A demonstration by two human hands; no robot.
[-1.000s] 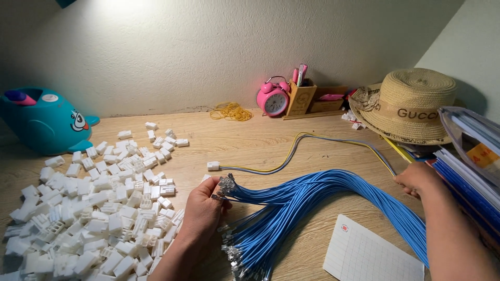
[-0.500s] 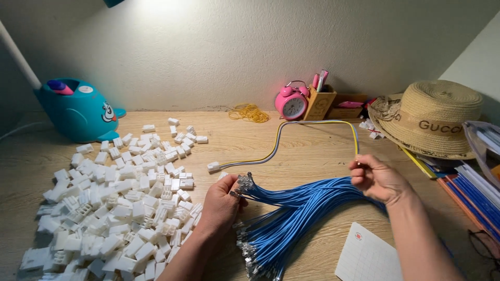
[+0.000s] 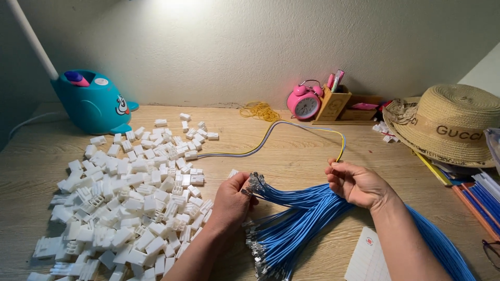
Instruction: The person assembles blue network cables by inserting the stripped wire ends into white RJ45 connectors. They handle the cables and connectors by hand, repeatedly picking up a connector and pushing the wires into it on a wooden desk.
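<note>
Hiding connector [image 3: 233, 173]: left hand [image 3: 229, 203], wire tips.

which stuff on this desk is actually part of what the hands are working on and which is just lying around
In use: blue wires, yellow-and-grey cable, white connector housings, left hand, right hand.
Lying about: pink alarm clock, straw hat, teal whale-shaped lamp base, rubber bands.

View: we look from the head, downward and forward over the desk [image 3: 291, 156].
Nearness: close; wall beyond our fingers [image 3: 333, 169].
Shared: single view only.
</note>
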